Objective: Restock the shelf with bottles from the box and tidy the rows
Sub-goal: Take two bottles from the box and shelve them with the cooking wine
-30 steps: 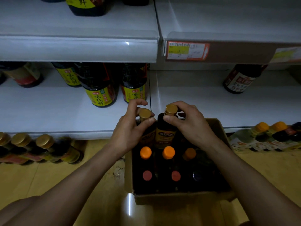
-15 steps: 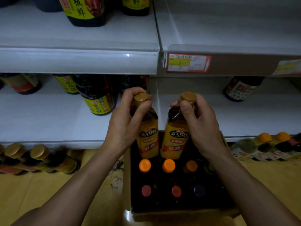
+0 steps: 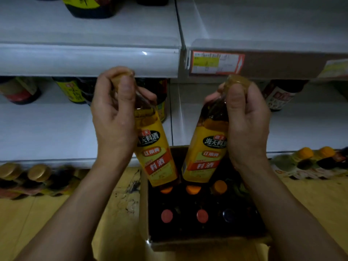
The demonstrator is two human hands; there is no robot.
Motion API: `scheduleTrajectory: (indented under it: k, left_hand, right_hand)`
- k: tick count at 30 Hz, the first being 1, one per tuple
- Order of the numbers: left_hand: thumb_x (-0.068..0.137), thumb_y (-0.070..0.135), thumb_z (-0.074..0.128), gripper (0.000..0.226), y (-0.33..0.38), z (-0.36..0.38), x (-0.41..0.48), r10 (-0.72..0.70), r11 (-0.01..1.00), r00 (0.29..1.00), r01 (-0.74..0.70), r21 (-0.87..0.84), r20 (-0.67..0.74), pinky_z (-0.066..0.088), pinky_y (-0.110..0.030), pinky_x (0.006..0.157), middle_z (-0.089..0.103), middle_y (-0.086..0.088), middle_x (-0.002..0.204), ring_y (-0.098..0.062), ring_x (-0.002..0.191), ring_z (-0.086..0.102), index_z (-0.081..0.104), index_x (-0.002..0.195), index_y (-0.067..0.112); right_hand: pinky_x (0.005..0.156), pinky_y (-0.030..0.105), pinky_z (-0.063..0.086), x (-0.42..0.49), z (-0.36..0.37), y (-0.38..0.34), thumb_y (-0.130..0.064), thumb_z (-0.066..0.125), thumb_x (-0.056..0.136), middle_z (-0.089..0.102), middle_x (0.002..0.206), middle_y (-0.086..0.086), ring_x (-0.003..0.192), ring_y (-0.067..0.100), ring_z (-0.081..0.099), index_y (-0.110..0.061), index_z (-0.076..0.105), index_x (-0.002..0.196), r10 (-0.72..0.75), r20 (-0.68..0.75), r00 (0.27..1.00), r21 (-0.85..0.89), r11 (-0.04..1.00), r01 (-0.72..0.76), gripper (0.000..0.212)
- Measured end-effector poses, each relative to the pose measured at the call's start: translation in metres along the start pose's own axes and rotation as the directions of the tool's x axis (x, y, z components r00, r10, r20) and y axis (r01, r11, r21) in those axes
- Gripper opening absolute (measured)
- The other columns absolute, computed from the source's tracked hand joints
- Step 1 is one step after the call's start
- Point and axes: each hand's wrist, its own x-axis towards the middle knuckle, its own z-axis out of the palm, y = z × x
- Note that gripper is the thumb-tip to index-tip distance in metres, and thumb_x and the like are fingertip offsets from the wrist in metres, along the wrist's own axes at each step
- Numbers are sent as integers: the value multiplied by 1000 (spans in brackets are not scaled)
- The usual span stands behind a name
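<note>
Yellow left bottle (image 3: 156,157): tilted over the box (image 3: 144,204), neck gripped by the left hand (image 3: 113,117).
Yellow right bottle (image 3: 205,159): tilted likewise, neck gripped by the right hand (image 3: 246,125).
Cardboard box: on the floor (image 3: 28,213) below the shelf (image 3: 47,132), capped bottles (image 3: 202,216) inside.

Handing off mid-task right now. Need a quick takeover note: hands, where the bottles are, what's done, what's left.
Left hand: grips the left bottle by its neck and cap.
Right hand: grips the right bottle the same way.
Both yellow-label bottles hang tilted above the box, on no shelf yet.
The box sits on the floor and holds more capped bottles: orange, red and one dark cap show.
Middle shelf: dark bottles at the back, bare space in front.
Done: two bottles out of the box.
Left: shelve these two, unload the remainder, straighten the rows.
</note>
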Motion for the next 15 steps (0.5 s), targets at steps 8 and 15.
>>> scheduleTrajectory:
  k: [8, 15]
  left_hand:
    - [106, 32, 44, 36, 0, 2, 0, -221, 972, 964, 230, -54, 146, 56, -34, 63, 74, -10, 83, -26, 75, 71, 55, 123, 3]
    - [99, 40, 42, 43, 9, 11, -2, -388, 913, 881, 407, -13, 271, 55, -24, 62, 75, -10, 81, -23, 72, 73, 60, 114, 4]
  right_hand:
    - [73, 60, 58, 4, 6, 0, -33, 46, 104, 73, 87, 10, 79, 36, 70, -18, 61, 97, 98, 99, 990, 39, 994, -102, 23]
    - [71, 40, 60, 7, 7, -8, -41, 47, 100, 74, 86, 3, 78, 22, 73, -21, 63, 95, 275, 213, 938, -44, 961, -271, 27]
